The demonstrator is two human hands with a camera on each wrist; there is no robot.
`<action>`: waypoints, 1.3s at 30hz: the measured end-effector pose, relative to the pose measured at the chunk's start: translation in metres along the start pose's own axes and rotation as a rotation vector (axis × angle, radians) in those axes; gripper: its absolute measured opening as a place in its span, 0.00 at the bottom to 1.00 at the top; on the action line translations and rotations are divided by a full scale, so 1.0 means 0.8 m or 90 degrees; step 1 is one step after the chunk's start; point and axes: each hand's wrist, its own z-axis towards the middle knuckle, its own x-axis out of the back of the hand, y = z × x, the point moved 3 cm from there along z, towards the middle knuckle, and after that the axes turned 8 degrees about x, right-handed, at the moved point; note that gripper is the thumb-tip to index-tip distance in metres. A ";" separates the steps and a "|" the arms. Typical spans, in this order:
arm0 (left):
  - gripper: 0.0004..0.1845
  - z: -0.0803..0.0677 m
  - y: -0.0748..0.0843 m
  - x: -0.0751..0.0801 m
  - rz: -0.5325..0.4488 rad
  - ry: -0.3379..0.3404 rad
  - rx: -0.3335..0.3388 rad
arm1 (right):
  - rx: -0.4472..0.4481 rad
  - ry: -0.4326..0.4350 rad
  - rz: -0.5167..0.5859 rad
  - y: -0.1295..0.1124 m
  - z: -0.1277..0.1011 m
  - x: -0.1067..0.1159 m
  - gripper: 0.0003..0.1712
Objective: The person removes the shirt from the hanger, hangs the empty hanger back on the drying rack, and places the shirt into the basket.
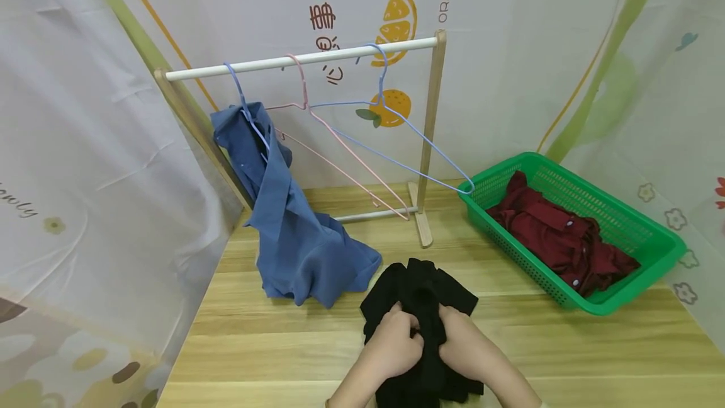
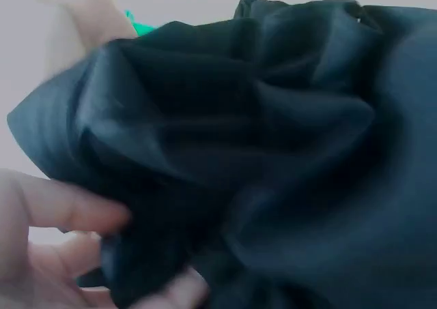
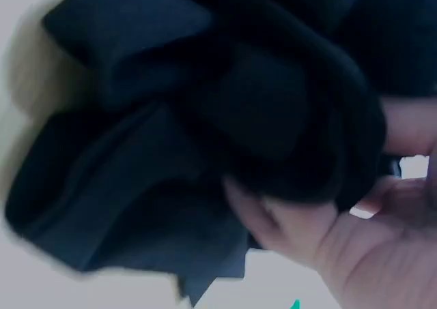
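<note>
A crumpled black garment (image 1: 421, 294) lies on the table in front of me, with short sleeve-like flaps spread to either side. My left hand (image 1: 394, 343) grips its left side with curled fingers. On the opposite side, my right hand (image 1: 461, 342) holds a fold of the same cloth. In the left wrist view, the left fingers (image 2: 75, 207) pinch the dark fabric along its edge. The right wrist view has the right thumb (image 3: 293, 220) pressed against bunched cloth, while some fingers are hidden behind it.
A clothes rack (image 1: 340, 56) stands behind, carrying a pink hanger (image 1: 334, 134) and a blue hanger (image 1: 427, 140). At its left end, a blue garment (image 1: 300, 238) droops from another blue hanger (image 1: 236, 84) onto the wooden table (image 1: 272, 351). To the right, a green basket (image 1: 640, 232) contains a dark red garment (image 1: 557, 232).
</note>
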 end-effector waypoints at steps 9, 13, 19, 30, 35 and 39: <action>0.17 -0.056 0.033 0.063 0.041 -0.007 0.007 | -0.065 0.019 -0.143 0.039 -0.018 0.026 0.39; 0.36 -0.068 0.032 0.085 0.099 -0.008 0.017 | -0.051 0.034 -0.159 0.048 -0.033 0.056 0.49; 0.65 -0.077 0.011 0.098 0.194 -0.050 0.064 | -0.057 0.026 -0.123 0.058 -0.042 0.082 0.56; 0.84 -0.070 -0.038 0.086 0.409 -0.080 0.096 | 0.037 -0.069 -0.170 0.072 -0.036 0.097 0.79; 0.83 -0.059 -0.029 0.062 0.487 -0.078 0.015 | 0.115 -0.165 -0.124 0.063 -0.027 0.073 0.83; 0.76 -0.050 -0.011 0.054 0.492 -0.047 -0.055 | 0.163 -0.173 -0.160 0.050 -0.020 0.055 0.77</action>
